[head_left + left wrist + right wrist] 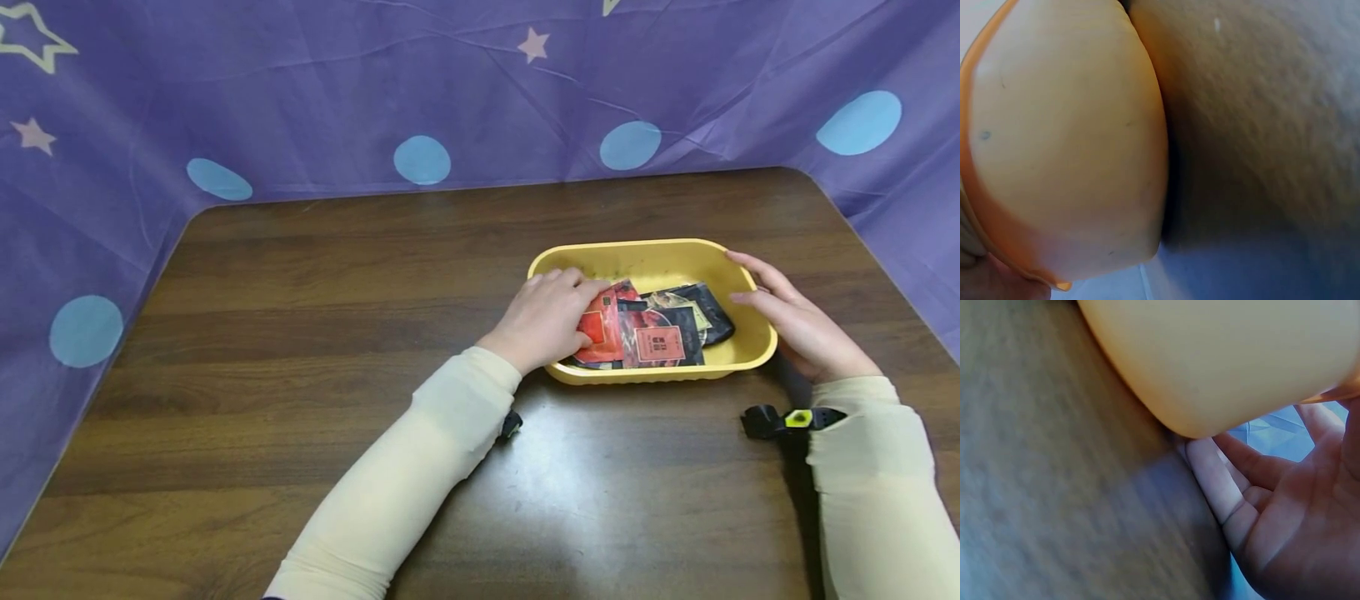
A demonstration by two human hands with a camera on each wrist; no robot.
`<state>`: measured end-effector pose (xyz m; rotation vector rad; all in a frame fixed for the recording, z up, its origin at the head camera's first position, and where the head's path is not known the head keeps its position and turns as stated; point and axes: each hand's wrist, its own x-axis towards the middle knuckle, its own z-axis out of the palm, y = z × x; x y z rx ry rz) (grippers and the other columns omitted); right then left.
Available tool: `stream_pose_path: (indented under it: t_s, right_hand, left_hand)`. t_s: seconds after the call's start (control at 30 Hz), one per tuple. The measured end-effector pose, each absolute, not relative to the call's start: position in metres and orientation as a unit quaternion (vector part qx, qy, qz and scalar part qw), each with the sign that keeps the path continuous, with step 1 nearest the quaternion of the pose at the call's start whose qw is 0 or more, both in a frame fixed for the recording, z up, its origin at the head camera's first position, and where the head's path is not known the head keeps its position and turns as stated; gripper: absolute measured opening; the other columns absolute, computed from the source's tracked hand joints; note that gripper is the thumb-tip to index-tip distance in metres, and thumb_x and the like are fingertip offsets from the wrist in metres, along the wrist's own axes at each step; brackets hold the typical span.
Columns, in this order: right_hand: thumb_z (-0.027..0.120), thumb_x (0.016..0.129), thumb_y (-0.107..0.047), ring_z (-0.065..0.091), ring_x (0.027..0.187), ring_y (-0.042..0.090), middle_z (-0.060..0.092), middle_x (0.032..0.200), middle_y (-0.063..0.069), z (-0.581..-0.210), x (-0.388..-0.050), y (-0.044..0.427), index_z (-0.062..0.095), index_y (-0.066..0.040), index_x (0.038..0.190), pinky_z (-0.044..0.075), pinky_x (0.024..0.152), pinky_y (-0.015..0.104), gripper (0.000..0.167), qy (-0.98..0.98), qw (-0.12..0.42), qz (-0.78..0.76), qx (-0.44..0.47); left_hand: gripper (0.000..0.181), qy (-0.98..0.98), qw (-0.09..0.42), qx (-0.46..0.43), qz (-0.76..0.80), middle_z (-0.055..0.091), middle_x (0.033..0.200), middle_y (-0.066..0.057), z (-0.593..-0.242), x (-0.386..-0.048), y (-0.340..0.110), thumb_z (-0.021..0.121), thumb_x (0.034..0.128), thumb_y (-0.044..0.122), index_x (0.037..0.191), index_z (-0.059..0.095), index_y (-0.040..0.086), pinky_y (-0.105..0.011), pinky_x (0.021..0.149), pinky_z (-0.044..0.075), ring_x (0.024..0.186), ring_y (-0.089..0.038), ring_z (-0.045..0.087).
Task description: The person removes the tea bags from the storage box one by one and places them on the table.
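A yellow plastic tub [660, 377] stands on the table's right half, with several flat printed packets inside. My left hand [543, 317] reaches over its left end, and the fingers and thumb pinch a red packet [611, 321]. Beside that lies a dark packet with a pink label [660, 340], overlapping a black packet [712, 312] to its right. At the other end my right hand [806, 321] grips the tub, thumb over the rim and other fingers along the outside. In the right wrist view, fingers [1213, 478] touch the tub's underside edge.
The brown wooden table [300, 375] extends to the left and in front of the tub. A purple cloth [337, 108] with stars and blue dots hangs along its back and sides. Black wrist straps [765, 421] sit at both cuffs.
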<state>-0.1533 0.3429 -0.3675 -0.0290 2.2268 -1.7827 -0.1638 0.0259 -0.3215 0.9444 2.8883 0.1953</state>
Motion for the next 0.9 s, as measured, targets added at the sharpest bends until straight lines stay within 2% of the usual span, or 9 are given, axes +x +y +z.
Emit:
stream_pose_path:
  t_s: [0.13,0.33,0.5,0.63,0.9]
  right_hand:
    - [0.046,0.104,-0.018,0.049,0.106,-0.005,0.017,0.153,-0.001,-0.368,-0.153,0.342,0.027,-0.037,0.153,0.053,0.075,0.019,0.055,0.766,0.142,-0.627,-0.010]
    - [0.046,0.104,-0.015,0.052,0.104,-0.004,0.023,0.149,-0.001,-0.370,-0.153,0.342,0.029,-0.035,0.152,0.054,0.073,0.021,0.055,0.754,0.138,-0.642,-0.014]
    - [0.046,0.104,-0.016,0.052,0.104,-0.004,0.024,0.149,-0.001,-0.370,-0.153,0.342,0.030,-0.036,0.151,0.054,0.073,0.021,0.054,0.752,0.140,-0.644,-0.015]
    - [0.047,0.104,-0.016,0.051,0.106,-0.003,0.024,0.149,-0.001,-0.370,-0.154,0.342,0.029,-0.036,0.151,0.054,0.074,0.021,0.055,0.754,0.139,-0.642,-0.012]
    - [0.047,0.103,-0.014,0.053,0.105,-0.003,0.030,0.144,-0.004,-0.369,-0.153,0.341,0.031,-0.035,0.151,0.055,0.073,0.022,0.054,0.748,0.134,-0.650,-0.009]
  left_hand:
    - [0.066,0.943,0.060,0.315,0.087,0.055,0.143,0.001,-0.322,-0.165,0.025,0.074,0.0881,0.033,0.147,0.047,0.024,-0.037,0.109,0.036,0.132,-0.016,0.050]
    - [0.057,0.937,0.065,0.321,0.120,0.058,0.142,0.005,-0.324,-0.165,0.021,0.072,0.0901,0.036,0.143,0.052,0.026,-0.033,0.101,0.037,0.130,-0.008,0.053]
    - [0.057,0.936,0.060,0.321,0.132,0.057,0.143,0.005,-0.325,-0.164,0.019,0.069,0.0922,0.036,0.145,0.050,0.027,-0.033,0.101,0.037,0.130,-0.009,0.052]
    - [0.056,0.934,0.054,0.327,0.136,0.058,0.142,0.004,-0.325,-0.164,0.017,0.065,0.0931,0.030,0.146,0.049,0.026,-0.033,0.100,0.038,0.128,-0.009,0.054]
    - [0.063,0.924,0.047,0.342,0.161,0.057,0.143,0.002,-0.326,-0.165,0.015,0.058,0.0892,0.018,0.150,0.043,0.026,-0.034,0.102,0.037,0.129,-0.010,0.053]
